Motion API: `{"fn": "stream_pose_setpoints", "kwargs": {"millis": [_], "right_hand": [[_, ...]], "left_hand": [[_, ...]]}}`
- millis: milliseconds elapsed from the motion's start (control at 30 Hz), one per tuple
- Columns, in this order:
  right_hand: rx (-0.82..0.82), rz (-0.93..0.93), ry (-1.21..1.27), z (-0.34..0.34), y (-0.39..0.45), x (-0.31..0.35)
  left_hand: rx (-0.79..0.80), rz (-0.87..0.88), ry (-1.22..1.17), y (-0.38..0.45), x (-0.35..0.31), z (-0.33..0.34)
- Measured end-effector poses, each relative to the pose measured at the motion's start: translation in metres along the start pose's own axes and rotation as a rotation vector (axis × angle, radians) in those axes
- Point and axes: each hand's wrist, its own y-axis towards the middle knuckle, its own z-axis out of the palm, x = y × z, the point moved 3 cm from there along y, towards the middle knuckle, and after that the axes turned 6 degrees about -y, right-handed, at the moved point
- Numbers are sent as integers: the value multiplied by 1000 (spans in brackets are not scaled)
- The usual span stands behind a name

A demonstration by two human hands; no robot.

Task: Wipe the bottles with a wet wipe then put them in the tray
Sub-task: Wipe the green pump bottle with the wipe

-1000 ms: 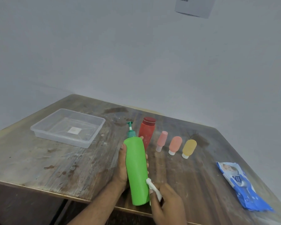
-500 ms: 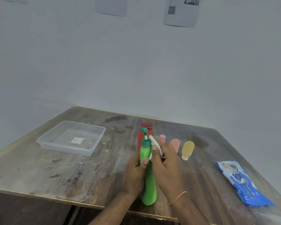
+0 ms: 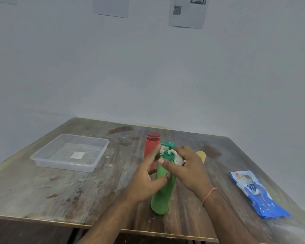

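The left hand (image 3: 145, 180) grips the green pump bottle (image 3: 163, 187) around its middle, thumb across the front, fingers curled behind. The right hand (image 3: 188, 169) pinches a white wet wipe (image 3: 177, 156) against the bottle's neck, just under the dark green pump head. The bottle stands upright near the front edge of the table (image 3: 60, 191), whose wooden top is worn, streaked and stained, with a pale edge strip. To the far left lies a clear, shallow, square plastic tray (image 3: 40, 160) with a small white label on its bottom. Just behind the hands stand a matte red bottle (image 3: 151, 145) with a rounded cap and a yellow bottle (image 3: 202, 154), mostly hidden. At the right lies a crinkled blue wipes pack (image 3: 257, 194). The wall (image 3: 148, 67) behind is plain pale grey, with printed sheets (image 3: 187, 13) stuck high up.
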Motion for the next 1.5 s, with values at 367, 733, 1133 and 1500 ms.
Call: {"fn": "stream_pose_setpoints", "kwargs": {"millis": [367,733,1133,1500], "right_hand": [[-13,44,-48,-8,1,-22],[-109,36,-124,-15,-7,-20],[-97,69,48,2,-10,-17],[-98,65,166,8,6,-24]], "left_hand": [[-40,139,218,3,-28,11],[-120,167,390,6,-25,13],[-120,124,524,-2,-20,9],[-134,114,360,0,-21,-6]]}}
